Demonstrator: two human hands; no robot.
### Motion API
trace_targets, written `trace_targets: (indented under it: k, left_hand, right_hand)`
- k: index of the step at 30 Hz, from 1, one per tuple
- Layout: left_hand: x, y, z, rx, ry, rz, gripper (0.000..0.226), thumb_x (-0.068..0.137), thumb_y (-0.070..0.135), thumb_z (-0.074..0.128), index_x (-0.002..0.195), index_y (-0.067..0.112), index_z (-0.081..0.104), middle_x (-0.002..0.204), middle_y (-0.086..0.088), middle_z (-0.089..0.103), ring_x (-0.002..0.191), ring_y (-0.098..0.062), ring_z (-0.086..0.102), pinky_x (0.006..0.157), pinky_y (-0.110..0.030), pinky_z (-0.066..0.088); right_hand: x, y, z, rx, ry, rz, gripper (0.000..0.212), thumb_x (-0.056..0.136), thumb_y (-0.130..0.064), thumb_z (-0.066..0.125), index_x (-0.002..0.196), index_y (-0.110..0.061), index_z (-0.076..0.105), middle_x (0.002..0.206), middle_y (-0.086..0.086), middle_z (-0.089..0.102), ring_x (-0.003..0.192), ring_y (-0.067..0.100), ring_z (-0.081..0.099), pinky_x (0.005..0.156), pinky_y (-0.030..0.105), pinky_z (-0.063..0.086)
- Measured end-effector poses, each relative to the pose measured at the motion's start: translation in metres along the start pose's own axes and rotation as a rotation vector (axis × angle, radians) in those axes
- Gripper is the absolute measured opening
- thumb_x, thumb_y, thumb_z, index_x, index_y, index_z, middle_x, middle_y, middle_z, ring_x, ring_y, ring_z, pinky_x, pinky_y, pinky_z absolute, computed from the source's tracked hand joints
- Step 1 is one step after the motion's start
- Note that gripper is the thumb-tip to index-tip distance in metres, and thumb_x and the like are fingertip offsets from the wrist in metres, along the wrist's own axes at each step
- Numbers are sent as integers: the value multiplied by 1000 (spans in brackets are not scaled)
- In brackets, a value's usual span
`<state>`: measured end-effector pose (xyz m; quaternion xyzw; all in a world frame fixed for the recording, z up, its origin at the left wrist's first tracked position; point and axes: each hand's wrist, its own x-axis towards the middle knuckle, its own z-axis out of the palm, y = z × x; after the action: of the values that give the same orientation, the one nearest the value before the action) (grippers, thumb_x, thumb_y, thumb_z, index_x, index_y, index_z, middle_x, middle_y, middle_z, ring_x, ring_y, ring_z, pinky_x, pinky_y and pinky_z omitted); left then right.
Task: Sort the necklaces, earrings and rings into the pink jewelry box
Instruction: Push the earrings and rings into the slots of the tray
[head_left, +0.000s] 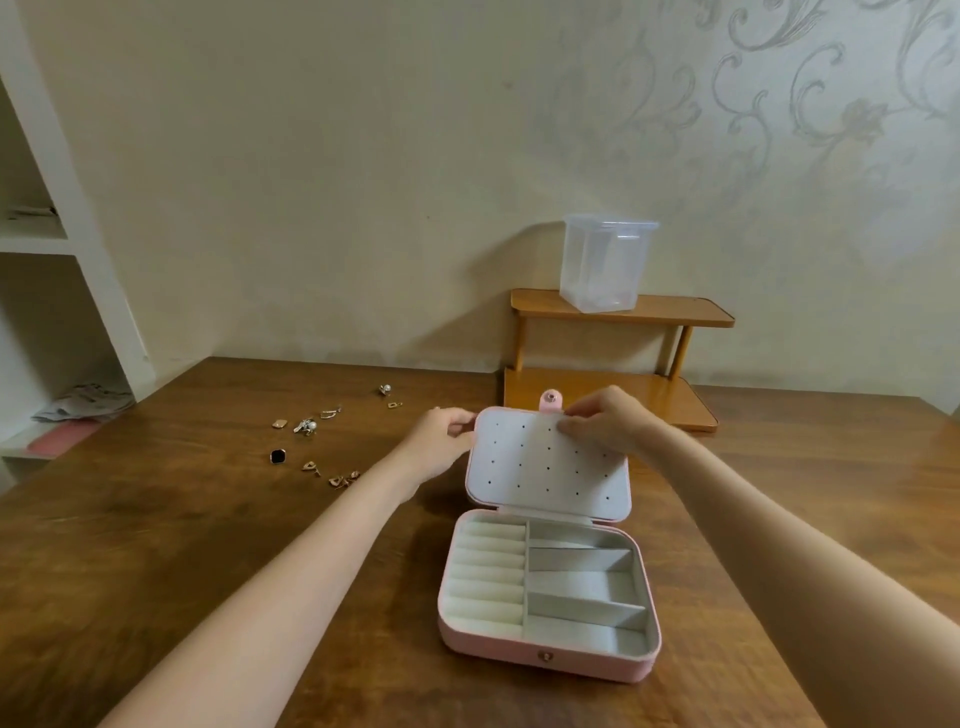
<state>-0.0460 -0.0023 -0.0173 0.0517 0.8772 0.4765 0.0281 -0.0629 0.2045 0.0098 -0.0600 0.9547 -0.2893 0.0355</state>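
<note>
Pink jewelry box (545, 652) sits open on the wooden worktop (208, 545), centre-right, clasp side toward the person. Lid (548, 462) stands tilted back; its grey inner panel is dotted with small holes. Base holds ring rolls on the left side and divided compartments on the right.

Left hand (441, 441) grips the lid's upper-left edge, fingers curled round it. Right hand (605, 421) pinches the lid's top edge near the snap tab (550, 401).

Loose jewelry lies scattered on the worktop left of the box, well apart from it: pearl earrings (306, 426), a dark square stud (279, 456), small gold pieces (340, 479). Too small to type each one.

Behind the box: a two-tier wooden stand (675, 312) against the wall, with a clear plastic container (602, 265) on its top shelf.
</note>
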Motion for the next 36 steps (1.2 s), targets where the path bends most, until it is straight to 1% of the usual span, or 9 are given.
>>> trace_targets:
  k: [2,4,7,10,14,17,26,31,36]
  left_hand:
    - [5,-10,10,28,-11,-47,22,96,14,45,107,10,63,99,-5,63,99,-19,54,85,-30,39]
    - [8,-17,17,73,-8,-58,21,97,15,42,90,15,61,92,-6,58,91,-18,51,80,-29,37]
    - [7,-19,21,153,45,-65,25,97,16,43,111,8,62,116,-5,57,110,-18,51,89,-27,39]
    - [6,-18,20,181,94,-67,29,97,18,44,117,6,61,131,-7,54,125,-21,44,102,-34,37]
    - [-2,-16,8,98,105,-49,27,97,18,44,116,11,61,121,-4,60,110,-19,56,98,-34,44]
    - [-8,-20,-12,111,158,-1,26,96,11,43,112,15,64,119,-5,62,114,-19,54,99,-33,43]
    - [-25,-62,-76,510,213,-63,33,92,4,46,111,22,66,124,0,60,109,-17,55,81,-23,40]
    - [-36,-74,-80,531,234,16,27,90,7,52,109,19,68,113,0,62,101,-15,58,86,-27,45]
    - [-42,-77,-59,549,151,89,28,90,22,59,117,15,63,110,-3,57,103,-20,54,81,-27,43]
  right_hand:
    - [6,7,17,-24,22,21,29,93,-26,52,114,-10,65,111,7,64,90,15,55,76,25,43]
    - [8,13,30,-25,34,20,29,93,-27,52,111,-8,66,110,8,65,86,15,56,73,23,45]
    - [9,19,34,-2,27,14,30,93,-30,51,110,-11,66,109,6,64,87,14,55,73,22,45]
    - [12,18,28,-30,60,-3,28,93,-27,53,110,-9,65,111,8,64,89,15,54,74,23,45]
    - [14,0,18,-81,160,-101,24,92,-17,55,108,-3,65,110,13,65,90,18,58,74,21,45]
    - [13,-30,17,-53,197,-206,22,93,-12,53,108,-3,66,111,12,66,99,21,62,80,22,47]
    - [17,-104,91,-143,-92,-425,24,91,-12,56,111,-10,68,112,6,67,98,15,60,79,17,41]
    - [21,-109,120,-156,-66,-447,27,89,-4,52,108,-12,70,109,6,68,100,21,60,82,22,42]
    - [25,-109,131,-257,-92,-475,21,85,-10,58,103,-7,69,100,11,66,93,24,59,82,33,49]
